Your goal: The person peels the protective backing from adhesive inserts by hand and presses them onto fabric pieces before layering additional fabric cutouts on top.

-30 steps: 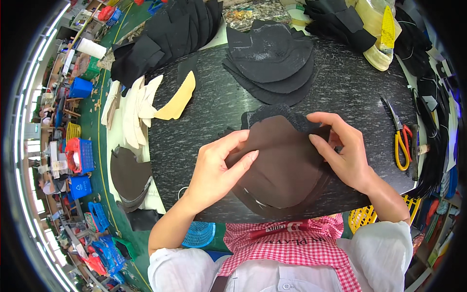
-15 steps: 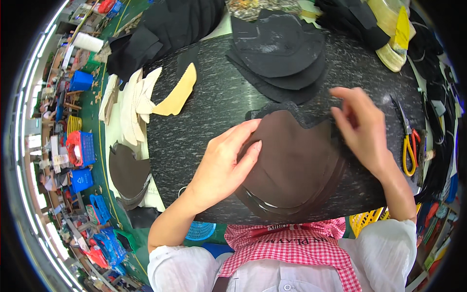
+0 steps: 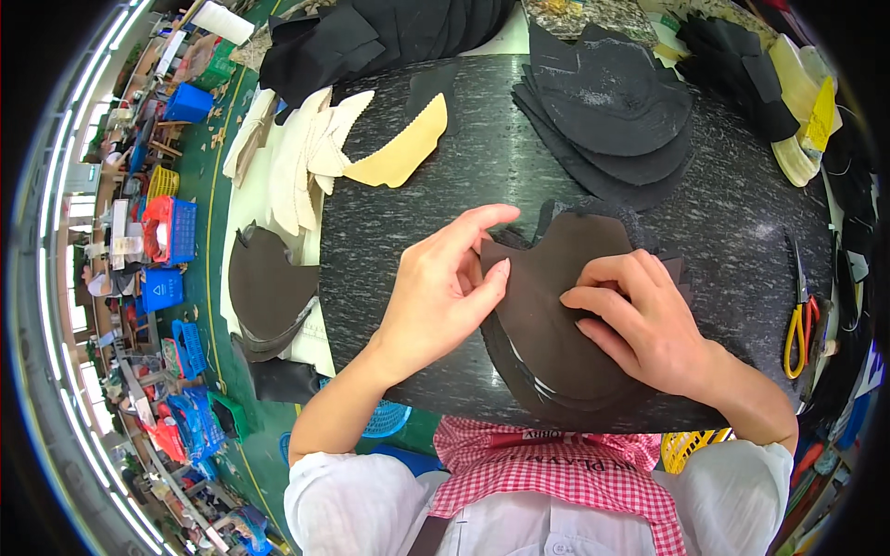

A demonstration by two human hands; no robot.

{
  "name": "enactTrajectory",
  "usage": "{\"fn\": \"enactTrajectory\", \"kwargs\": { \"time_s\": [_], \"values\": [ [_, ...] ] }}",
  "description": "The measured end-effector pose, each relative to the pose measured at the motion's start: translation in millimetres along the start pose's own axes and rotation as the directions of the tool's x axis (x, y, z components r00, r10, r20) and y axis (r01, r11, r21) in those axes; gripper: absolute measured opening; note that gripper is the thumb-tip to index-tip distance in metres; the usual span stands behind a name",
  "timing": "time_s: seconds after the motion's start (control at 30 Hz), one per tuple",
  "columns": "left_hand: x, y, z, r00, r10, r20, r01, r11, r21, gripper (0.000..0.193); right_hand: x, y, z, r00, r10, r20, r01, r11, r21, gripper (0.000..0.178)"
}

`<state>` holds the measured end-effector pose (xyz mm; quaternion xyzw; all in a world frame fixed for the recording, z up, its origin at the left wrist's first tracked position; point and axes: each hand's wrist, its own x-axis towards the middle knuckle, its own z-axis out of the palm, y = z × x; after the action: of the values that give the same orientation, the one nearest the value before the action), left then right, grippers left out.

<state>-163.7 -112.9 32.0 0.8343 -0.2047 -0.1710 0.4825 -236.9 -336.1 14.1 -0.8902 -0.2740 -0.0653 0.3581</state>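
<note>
In front of me lies a stack of dark brown cut shoe-upper pieces [image 3: 547,306], rounded at the near end and notched at the far end. My left hand [image 3: 445,287] has its thumb over the top piece's left corner, the index finger stretched past it. Bent and drawn together, the fingers of my right hand [image 3: 640,320] rest on the top piece; whatever may be between them is hidden. Black fuzzy-edged material [image 3: 616,215] shows beyond the brown stack. Farther off is a pile of black cut pieces [image 3: 612,102].
Cream zigzag-edged pieces [image 3: 297,176] and a yellow one [image 3: 403,148] lie at the left, above another brown stack [image 3: 269,287]. Scissors with yellow and red handles [image 3: 797,334] lie at the right edge. Black sheets [image 3: 389,46] and a yellow tape roll [image 3: 805,139] sit at the back.
My right hand has come down from the right onto the brown piece. The top brown piece has turned, and its notched end now faces away. The whole view has shifted slightly.
</note>
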Motion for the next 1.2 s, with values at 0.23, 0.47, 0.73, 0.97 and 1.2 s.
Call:
{"fn": "enactTrajectory", "kwargs": {
  "time_s": [0.23, 0.47, 0.73, 0.97, 1.2],
  "values": [
    [4, 0, 2, 0.999, 0.036, 0.025, -0.036, 0.999, 0.008, 0.046, 14, -7, -8, 0.996, 0.018, 0.088, -0.005, 0.991, -0.137, 0.047],
    [0, -3, 6, 0.998, 0.062, 0.017, -0.062, 0.997, 0.054, 0.047, 22, -3, -3, 0.988, 0.018, 0.157, 0.015, 0.979, -0.205, 0.055],
    [0, -12, -14, 0.880, 0.451, -0.152, -0.322, 0.799, 0.507, 0.058, 20, -6, -5, 0.983, -0.007, 0.184, 0.061, 0.955, -0.292, 0.056],
    [-20, -21, -6, 0.851, 0.510, 0.125, -0.525, 0.822, 0.220, 0.055, 6, 0, -10, 0.995, -0.091, 0.039, 0.092, 0.996, -0.023, 0.050],
    [-17, -19, -12, 0.779, 0.584, 0.230, -0.619, 0.775, 0.127, 0.049, -36, -29, -5, 0.998, -0.044, 0.037, 0.040, 0.992, 0.120, 0.046]
  ]
}}
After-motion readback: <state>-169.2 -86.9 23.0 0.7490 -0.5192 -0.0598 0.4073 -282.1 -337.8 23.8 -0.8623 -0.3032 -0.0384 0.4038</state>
